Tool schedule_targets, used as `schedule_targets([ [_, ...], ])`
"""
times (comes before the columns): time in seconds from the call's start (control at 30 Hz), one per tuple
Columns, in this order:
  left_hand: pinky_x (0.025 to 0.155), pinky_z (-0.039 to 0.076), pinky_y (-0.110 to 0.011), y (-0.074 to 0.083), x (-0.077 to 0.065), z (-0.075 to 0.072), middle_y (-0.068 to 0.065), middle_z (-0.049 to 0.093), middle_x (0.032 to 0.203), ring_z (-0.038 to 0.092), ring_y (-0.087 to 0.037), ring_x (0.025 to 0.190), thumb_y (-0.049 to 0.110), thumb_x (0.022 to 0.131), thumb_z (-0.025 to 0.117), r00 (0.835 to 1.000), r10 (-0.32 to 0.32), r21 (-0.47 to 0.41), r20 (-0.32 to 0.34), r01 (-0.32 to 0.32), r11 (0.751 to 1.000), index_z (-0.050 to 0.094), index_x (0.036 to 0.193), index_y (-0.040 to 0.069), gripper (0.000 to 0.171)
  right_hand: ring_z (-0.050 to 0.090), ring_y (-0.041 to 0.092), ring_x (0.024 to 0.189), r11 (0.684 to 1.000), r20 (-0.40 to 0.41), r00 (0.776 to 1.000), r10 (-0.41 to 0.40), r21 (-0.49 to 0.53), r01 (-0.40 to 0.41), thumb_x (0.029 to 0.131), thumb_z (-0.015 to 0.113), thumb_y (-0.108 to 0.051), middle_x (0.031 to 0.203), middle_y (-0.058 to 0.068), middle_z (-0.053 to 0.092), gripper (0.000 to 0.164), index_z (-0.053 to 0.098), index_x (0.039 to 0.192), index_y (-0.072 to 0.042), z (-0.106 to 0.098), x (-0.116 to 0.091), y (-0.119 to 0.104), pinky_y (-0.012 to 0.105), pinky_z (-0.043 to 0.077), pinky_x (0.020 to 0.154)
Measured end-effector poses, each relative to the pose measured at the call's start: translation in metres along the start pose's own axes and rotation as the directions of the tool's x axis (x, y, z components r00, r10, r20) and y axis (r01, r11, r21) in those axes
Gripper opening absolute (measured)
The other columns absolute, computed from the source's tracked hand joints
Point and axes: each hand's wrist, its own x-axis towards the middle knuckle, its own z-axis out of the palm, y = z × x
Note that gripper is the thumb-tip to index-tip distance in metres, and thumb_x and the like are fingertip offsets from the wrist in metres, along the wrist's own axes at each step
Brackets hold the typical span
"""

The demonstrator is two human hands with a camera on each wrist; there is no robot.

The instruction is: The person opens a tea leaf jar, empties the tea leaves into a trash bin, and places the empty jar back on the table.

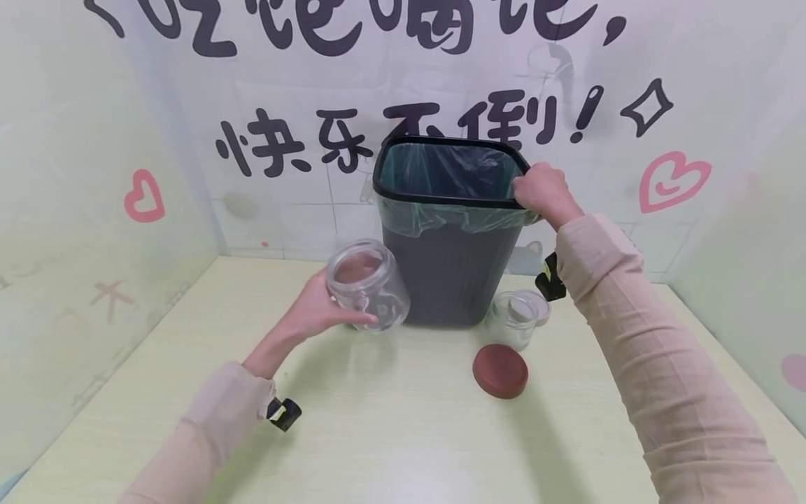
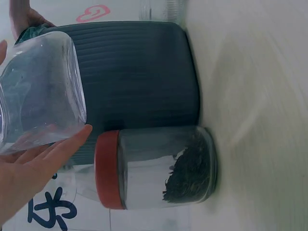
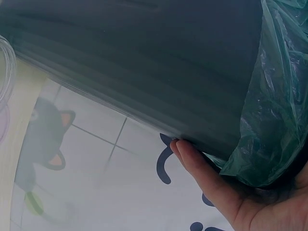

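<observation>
Left hand (image 1: 310, 306) holds a clear jar (image 1: 385, 287); right hand (image 1: 545, 192) grips a bag-lined bin (image 1: 443, 276).

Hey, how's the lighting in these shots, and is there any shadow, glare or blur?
Head view: bright, with soft shadows and a pale glare patch on the table; left wrist view: dimmer and cooler, with pale reflections on the held jar; right wrist view: also dim, the bin dark and low in detail; no strong blur in any view.
</observation>
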Motion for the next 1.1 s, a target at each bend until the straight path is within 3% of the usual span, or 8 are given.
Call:
schedule_targets([
  [0.1, 0.092, 0.038, -0.042, -0.004, 0.000, 0.012, -0.010, 0.053, 0.119, 0.050, -0.024, 0.108, 0.012, 0.054, 0.085, 0.999, 0.024, -0.002, 0.047, -0.024, 1.000, 0.042, 0.128, 0.009, 0.085, 0.049, 0.041, 0.094, 0.999, -0.005, 0.999, -0.033, -0.040, 0.033, 0.087, 0.029, -0.015, 0.105, 0.027, 0.048, 0.038, 0.050, 0.098, 0.015, 0.000, 0.000, 0.000, 0.042, 0.042, 0.082],
  [0.17, 0.092, 0.038, -0.042, -0.007, 0.001, 0.021, -0.010, 0.053, 0.120, 0.050, -0.024, 0.108, 0.012, 0.053, 0.085, 0.997, 0.030, -0.007, 0.067, -0.029, 1.000, 0.042, 0.128, 0.009, 0.087, 0.049, 0.042, 0.095, 0.999, -0.004, 0.999, -0.037, -0.037, 0.037, 0.087, 0.028, -0.015, 0.106, 0.027, 0.048, 0.038, 0.049, 0.098, 0.015, 0.000, 0.000, 0.000, 0.042, 0.042, 0.082],
  [0.33, 0.092, 0.039, -0.039, -0.013, 0.005, 0.041, -0.006, 0.054, 0.117, 0.052, -0.021, 0.106, 0.017, 0.051, 0.086, 0.996, -0.011, 0.035, 0.089, 0.008, 0.999, 0.045, 0.124, 0.010, 0.084, 0.052, 0.037, 0.086, 1.000, -0.002, 1.000, -0.012, 0.007, 0.012, 0.087, 0.029, -0.015, 0.098, 0.022, 0.048, 0.036, 0.049, 0.099, 0.013, 0.000, 0.000, -0.001, 0.033, 0.048, 0.062],
  [0.43, 0.093, 0.038, -0.038, -0.015, 0.008, 0.052, -0.005, 0.055, 0.117, 0.051, -0.019, 0.106, 0.019, 0.051, 0.086, 0.993, -0.043, 0.070, 0.106, 0.036, 0.997, 0.046, 0.123, 0.010, 0.084, 0.051, 0.035, 0.085, 1.000, -0.006, 1.000, -0.006, 0.010, 0.006, 0.087, 0.029, -0.015, 0.096, 0.020, 0.047, 0.036, 0.049, 0.099, 0.012, 0.000, 0.000, -0.001, 0.032, 0.048, 0.059],
  [0.87, 0.092, 0.038, -0.041, -0.019, 0.013, 0.089, -0.006, 0.055, 0.117, 0.050, -0.022, 0.107, 0.019, 0.049, 0.087, 0.976, -0.163, 0.185, 0.141, 0.136, 0.973, 0.048, 0.122, 0.007, 0.083, 0.047, 0.042, 0.099, 0.998, -0.011, 1.000, -0.022, -0.051, 0.022, 0.087, 0.029, -0.015, 0.110, 0.029, 0.048, 0.041, 0.049, 0.103, 0.017, -0.001, 0.001, 0.001, 0.043, 0.041, 0.085],
  [1.1, 0.093, 0.037, -0.040, -0.023, 0.014, 0.100, -0.008, 0.056, 0.114, 0.050, -0.024, 0.106, 0.016, 0.048, 0.087, 0.978, -0.156, 0.207, 0.136, 0.126, 0.970, 0.050, 0.119, 0.005, 0.081, 0.046, 0.044, 0.101, 0.998, -0.019, 0.999, -0.044, -0.053, 0.043, 0.086, 0.029, -0.015, 0.109, 0.030, 0.047, 0.041, 0.050, 0.101, 0.017, -0.001, 0.000, 0.001, 0.044, 0.040, 0.088],
])
